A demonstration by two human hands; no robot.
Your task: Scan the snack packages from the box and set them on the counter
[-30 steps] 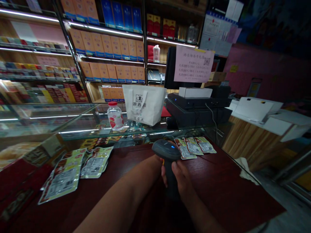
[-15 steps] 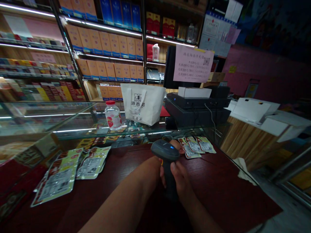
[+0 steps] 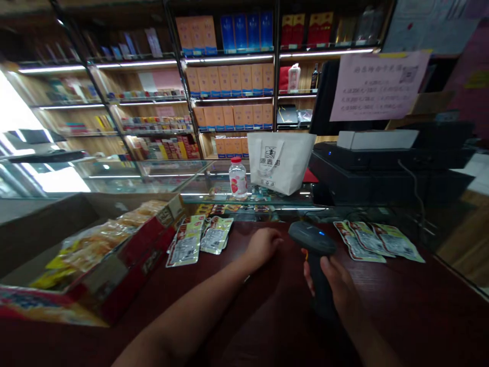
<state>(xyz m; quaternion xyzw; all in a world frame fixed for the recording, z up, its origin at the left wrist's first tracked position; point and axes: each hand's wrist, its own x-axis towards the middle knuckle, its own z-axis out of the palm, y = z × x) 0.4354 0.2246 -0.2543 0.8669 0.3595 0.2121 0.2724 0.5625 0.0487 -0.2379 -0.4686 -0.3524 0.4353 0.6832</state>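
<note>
My right hand (image 3: pixel 342 285) is wrapped round the handle of a dark barcode scanner (image 3: pixel 311 238) with a lit blue light, held upright over the dark red counter. To its left, my left hand (image 3: pixel 264 243) is low over the counter, back upward, fingers loosely bent and nothing visible in them. Left of that hand lie flat printed snack packets (image 3: pixel 186 243), with more packets (image 3: pixel 217 234) close beside them. Right of the scanner, several similar packets (image 3: pixel 376 239) overlap in a fanned pile.
An open cardboard box (image 3: pixel 133 255) of wrapped snacks stands at the left. Behind the counter mat, a red-capped bottle (image 3: pixel 238 178) and a white paper bag (image 3: pixel 282 163) stand on a glass case. A monitor (image 3: pixel 324 97) and dark till equipment (image 3: pixel 362 178) are at the right.
My view has turned left, bringing the snack box into sight. My left hand has moved from behind the scanner, by the right-hand packets, leftward. My right hand still holds the scanner.
</note>
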